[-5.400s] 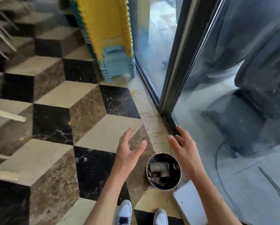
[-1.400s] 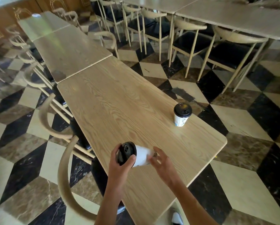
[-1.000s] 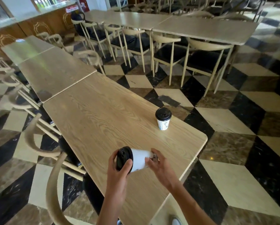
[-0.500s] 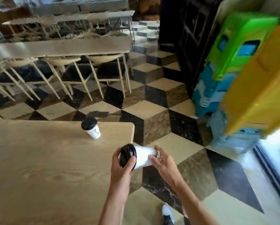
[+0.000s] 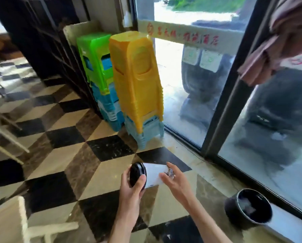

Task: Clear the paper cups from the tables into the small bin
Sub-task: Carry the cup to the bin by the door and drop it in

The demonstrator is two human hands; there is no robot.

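Both hands [image 5: 131,187] hold the paper cup [image 5: 151,175] sideways, lid leftward.

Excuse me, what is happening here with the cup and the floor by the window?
A person is carrying a white paper cup with a black lid, held sideways between both hands: the left hand grips the lid end and the right hand holds the base end. The cup is above the checkered floor, not yet at the small bin, which stands on the floor to the right beside the glass door and already has some rubbish inside. Stacked plastic stools stand ahead.
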